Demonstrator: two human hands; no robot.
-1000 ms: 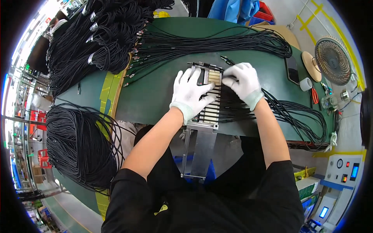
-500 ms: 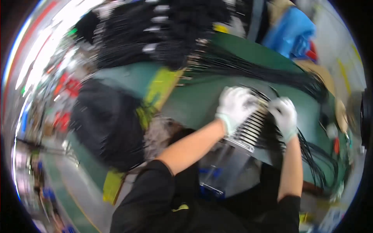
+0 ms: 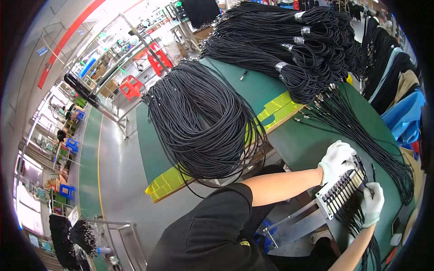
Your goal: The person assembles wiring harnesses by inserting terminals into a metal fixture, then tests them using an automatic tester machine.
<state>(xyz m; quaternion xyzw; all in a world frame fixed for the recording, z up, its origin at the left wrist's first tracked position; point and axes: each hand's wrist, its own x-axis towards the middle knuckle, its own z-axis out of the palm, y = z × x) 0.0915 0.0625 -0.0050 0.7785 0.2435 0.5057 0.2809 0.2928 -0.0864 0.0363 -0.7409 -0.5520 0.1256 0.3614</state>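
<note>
A metal rack [image 3: 332,204] with a row of narrow slots lies at the near edge of the green table, and black cables with thin ends sit side by side in it. My left hand [image 3: 337,161], in a white glove, bends its fingers over the rack's far end; what is under the fingertips is hidden. On the rack's right side my right hand [image 3: 373,205], also gloved, has thumb and fingers closed at a black cable. More black cables [image 3: 350,221] hang down from the rack beneath that hand.
A big coil of black cable [image 3: 199,122] lies on the left part of the table, beside yellow tape [image 3: 169,183] along its edge. Tied cable bundles [image 3: 289,40] pile up at the back. Loose cables [image 3: 361,135] stretch along the table behind my hands. Red stools [image 3: 131,87] stand on the floor.
The view has swung left, so hands and rack now appear lower and further right. Both hands remain at the rack; the right one has moved nearer along its side.
</note>
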